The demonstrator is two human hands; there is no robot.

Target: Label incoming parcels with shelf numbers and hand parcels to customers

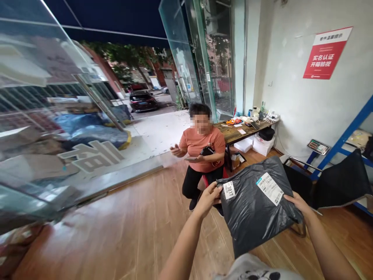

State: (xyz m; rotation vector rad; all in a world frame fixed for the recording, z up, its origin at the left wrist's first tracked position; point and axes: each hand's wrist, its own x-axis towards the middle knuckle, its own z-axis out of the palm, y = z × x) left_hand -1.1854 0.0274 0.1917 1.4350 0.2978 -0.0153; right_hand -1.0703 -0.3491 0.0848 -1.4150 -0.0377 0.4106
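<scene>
A black plastic mailer bag [250,210] is held out in front of me between both hands. My left hand [208,199] is closed on its upper left edge, beside a small white sticker [229,190] reading 3017. At the right edge my right hand [297,204] grips the bag, thumb on top and the other fingers hidden beneath. A white shipping label [270,189] with a barcode lies on the bag's upper face, near my right thumb. The bag looks soft and creased, with its lower left corner hanging down.
A person in an orange shirt [201,142] sits just ahead, holding a phone [190,158]. Behind them a wooden table [233,134] carries small items. A black chair [339,181], a digital scale [318,147] and a blue rack [346,134] stand right. Glass doors [180,50] open outside.
</scene>
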